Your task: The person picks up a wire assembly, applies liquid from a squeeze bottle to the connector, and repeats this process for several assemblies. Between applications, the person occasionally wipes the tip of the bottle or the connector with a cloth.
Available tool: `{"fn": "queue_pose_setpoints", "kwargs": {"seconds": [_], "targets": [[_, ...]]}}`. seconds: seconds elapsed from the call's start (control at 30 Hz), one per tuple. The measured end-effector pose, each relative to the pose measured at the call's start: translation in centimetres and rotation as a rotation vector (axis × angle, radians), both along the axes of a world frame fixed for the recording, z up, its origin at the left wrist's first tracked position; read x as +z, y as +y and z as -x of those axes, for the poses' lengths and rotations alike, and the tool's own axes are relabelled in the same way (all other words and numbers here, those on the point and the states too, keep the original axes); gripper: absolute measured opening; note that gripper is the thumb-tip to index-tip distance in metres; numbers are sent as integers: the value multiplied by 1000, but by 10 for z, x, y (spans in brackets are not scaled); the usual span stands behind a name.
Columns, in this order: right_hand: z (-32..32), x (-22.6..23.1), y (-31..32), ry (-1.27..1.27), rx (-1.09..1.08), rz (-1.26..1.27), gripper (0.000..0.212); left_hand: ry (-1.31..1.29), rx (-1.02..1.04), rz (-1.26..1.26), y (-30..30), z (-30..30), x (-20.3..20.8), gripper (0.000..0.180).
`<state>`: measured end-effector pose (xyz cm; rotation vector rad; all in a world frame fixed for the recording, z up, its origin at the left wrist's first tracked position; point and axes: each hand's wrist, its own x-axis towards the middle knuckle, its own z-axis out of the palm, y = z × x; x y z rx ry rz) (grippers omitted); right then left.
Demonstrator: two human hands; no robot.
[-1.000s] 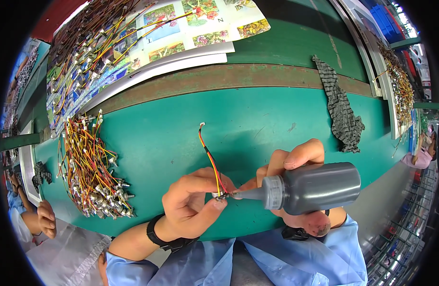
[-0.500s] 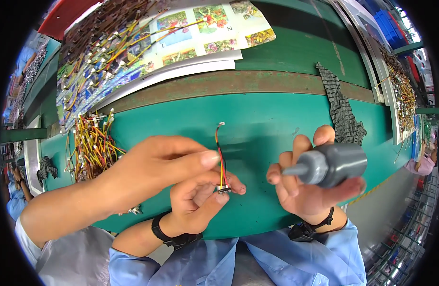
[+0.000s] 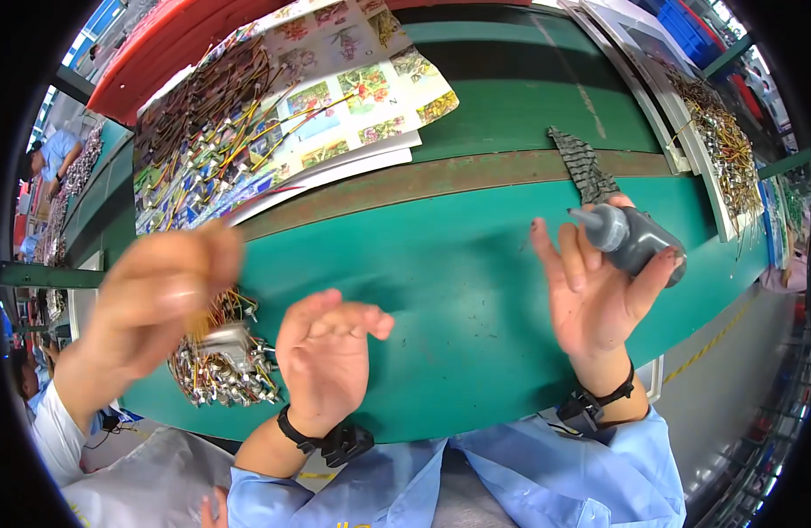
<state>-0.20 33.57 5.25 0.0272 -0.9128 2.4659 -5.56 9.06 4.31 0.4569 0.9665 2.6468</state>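
My left hand (image 3: 328,361) is raised above the green mat (image 3: 440,352), palm up with its fingers apart and nothing in them. My right hand (image 3: 594,304) grips a dark grey squeeze bottle (image 3: 638,242) with a pointed nozzle, tilted so the nozzle points left and up. At my left, a co-worker's hand (image 3: 154,295) is smeared by motion, and what it holds cannot be made out. Beside that hand lies a pile of small metal parts with wires (image 3: 225,374), partly hidden.
A flower-printed sheet (image 3: 361,97) carries many red, yellow and black wired parts at the back left. A crumpled dark striped cloth (image 3: 586,167) lies at the far right of the mat. Another pile of wired parts (image 3: 722,145) sits in a white-framed tray at the right.
The wired part has left my left hand, and the co-worker's hand has drawn away to the left. My left hand has opened. My right hand has moved slightly right and up with the bottle.
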Motion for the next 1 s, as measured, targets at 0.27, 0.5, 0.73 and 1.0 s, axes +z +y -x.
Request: {"fn": "queue_pose_setpoints", "kwargs": {"seconds": [0.27, 0.5, 0.73, 1.0], "targets": [[-70, -18, 92, -190, -463, -556, 59, 401, -231, 530, 4, -3, -21, 27], [-94, -22, 124, -519, -433, -1128, 56, 963, -367, 940, 32, -23, -1, 18], [-89, -30, 138, -524, 7, -1106, 57, 1102, -186, 1091, 4, -59, 2, 22], [-69, -25, 129, -495, 157, -1129, 59, 1021, 333, 1389, -74, -69, 2, 22]]}}
